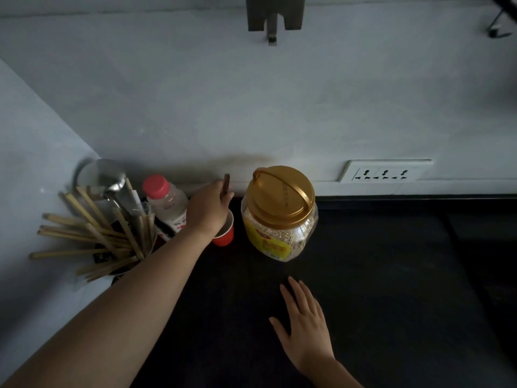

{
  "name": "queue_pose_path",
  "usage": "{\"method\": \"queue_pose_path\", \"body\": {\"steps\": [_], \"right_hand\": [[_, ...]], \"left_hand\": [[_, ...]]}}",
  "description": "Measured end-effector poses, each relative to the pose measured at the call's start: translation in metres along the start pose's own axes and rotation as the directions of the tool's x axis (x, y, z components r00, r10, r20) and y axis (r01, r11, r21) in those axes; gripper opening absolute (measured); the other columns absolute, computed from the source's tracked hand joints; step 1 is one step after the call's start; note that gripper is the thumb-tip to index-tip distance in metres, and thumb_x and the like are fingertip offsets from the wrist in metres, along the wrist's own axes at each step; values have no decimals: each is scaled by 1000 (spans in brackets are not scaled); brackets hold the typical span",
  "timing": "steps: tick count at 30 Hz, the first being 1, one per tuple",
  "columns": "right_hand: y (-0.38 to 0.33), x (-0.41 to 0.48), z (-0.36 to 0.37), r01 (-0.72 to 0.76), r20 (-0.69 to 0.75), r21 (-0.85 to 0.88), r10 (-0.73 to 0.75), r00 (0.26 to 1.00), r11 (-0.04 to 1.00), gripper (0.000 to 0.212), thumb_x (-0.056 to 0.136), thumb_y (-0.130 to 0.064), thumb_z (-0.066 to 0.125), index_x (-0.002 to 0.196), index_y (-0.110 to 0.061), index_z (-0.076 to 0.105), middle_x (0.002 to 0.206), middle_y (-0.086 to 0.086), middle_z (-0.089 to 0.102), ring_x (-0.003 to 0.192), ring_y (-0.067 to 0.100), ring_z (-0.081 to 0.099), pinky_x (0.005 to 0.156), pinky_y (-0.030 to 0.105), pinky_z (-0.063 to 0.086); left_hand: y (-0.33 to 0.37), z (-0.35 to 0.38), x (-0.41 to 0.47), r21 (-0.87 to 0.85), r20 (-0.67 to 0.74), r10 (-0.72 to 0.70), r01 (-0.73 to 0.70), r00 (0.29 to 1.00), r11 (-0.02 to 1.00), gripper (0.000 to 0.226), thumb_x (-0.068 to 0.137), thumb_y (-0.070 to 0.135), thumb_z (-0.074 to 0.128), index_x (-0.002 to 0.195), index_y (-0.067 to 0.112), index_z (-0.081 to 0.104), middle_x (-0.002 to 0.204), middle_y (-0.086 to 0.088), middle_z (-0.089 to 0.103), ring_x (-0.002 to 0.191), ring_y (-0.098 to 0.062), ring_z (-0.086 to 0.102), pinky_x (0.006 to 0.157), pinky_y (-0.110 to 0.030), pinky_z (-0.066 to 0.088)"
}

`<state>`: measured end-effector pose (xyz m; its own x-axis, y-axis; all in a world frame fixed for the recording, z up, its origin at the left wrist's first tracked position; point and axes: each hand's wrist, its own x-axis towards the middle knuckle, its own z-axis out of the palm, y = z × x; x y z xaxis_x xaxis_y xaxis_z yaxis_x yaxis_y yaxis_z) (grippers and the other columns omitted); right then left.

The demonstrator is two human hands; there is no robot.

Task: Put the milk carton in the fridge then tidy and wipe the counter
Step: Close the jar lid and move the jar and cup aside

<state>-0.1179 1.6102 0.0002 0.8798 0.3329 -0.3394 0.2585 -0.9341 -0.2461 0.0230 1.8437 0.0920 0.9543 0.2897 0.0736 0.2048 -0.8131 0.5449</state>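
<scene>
My left hand (208,210) reaches to the back of the dark counter (377,275) and is closed around a thin brown utensil handle (225,184) that stands in a small red cup (225,233). The hand covers most of the cup. My right hand (303,326) lies flat and open on the counter near the front, fingers spread, holding nothing. A clear jar with a gold lid (279,212), filled with grain, stands just right of the cup. No milk carton is in view.
A bottle with a red cap (165,201) stands left of the cup. Further left, a holder with several chopsticks and a metal ladle (112,225) sits in the corner. A wall socket strip (384,171) is at the back right.
</scene>
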Motion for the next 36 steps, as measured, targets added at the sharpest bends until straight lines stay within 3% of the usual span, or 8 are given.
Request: {"method": "queue_pose_path", "body": {"steps": [3, 7, 10, 14, 21, 27, 33, 36], "right_hand": [[-1, -1, -4, -2, 5, 33, 2, 1000, 999, 64, 84, -62, 33, 137, -26, 40, 148, -3, 36, 135, 13, 25, 104, 32, 26], [-5, -1, -7, 70, -15, 130, -69, 998, 989, 67, 91, -56, 27, 147, -26, 7, 157, -6, -6, 136, 9, -16, 110, 27, -6], [-11, -4, -13, 49, 4, 83, -50, 999, 995, 67, 93, -53, 29, 148, -24, 4, 157, -2, -9, 143, 16, -12, 114, 30, -3], [-26, -6, -18, 48, 74, 67, -53, 996, 997, 68, 93, -52, 34, 148, -22, 7, 158, 0, -7, 144, 19, -7, 118, 37, 4], [-74, -4, -15, 209, 112, 81, -217, 970, 975, 67, 92, -50, 40, 147, -23, 13, 157, 0, 2, 144, 19, 2, 117, 38, 13], [-99, -5, 3, 248, 95, 9, -247, 964, 969, 66, 92, -53, 34, 147, -23, 13, 157, 1, 1, 144, 20, 1, 118, 41, 9], [-90, -7, 24, 273, 5, -43, -273, 962, 961, 66, 91, -58, 20, 147, -26, 6, 158, -3, -6, 143, 14, -11, 114, 35, -4], [-86, -9, 28, 253, 4, -64, -253, 967, 965, 69, 86, -62, 14, 145, -26, 21, 157, -3, 10, 142, 13, -1, 116, 29, -2]], "left_hand": [[1, -17, -9, -50, -56, 64, -66, 996, 997, 22, 91, 23, 55, 102, 8, 67, 99, -10, 71, 93, -25, 65, 77, -29, 45], [12, -48, -24, -89, -114, 142, -153, 983, 984, 23, 92, 24, 55, 104, 10, 68, 100, -6, 71, 90, -16, 65, 74, -18, 43], [20, -80, -38, -149, -144, 164, -185, 976, 971, 21, 92, 23, 54, 103, 13, 68, 98, -2, 71, 84, -6, 62, 72, -5, 41], [23, -127, -69, -220, -271, 121, -184, 955, 958, 17, 90, 21, 57, 101, 16, 69, 94, 9, 68, 79, -1, 63, 73, -7, 45], [-4, -182, -129, -253, -447, -9, -117, 895, 960, 16, 86, 19, 64, 101, 19, 70, 92, 14, 67, 77, 10, 61, 70, -3, 42], [-37, -186, -136, -307, -450, -68, -83, 890, 948, 14, 86, 22, 63, 98, 27, 68, 93, 17, 67, 80, -5, 65, 72, -16, 50], [-55, -161, -119, -256, -396, -28, -80, 918, 963, 14, 85, 23, 64, 98, 22, 69, 91, 13, 67, 78, -3, 64, 69, -7, 45], [-64, -146, -116, -194, -343, -3, -68, 939, 979, 11, 83, 19, 67, 93, 18, 69, 87, 10, 68, 75, -1, 63, 67, -5, 45]]}}
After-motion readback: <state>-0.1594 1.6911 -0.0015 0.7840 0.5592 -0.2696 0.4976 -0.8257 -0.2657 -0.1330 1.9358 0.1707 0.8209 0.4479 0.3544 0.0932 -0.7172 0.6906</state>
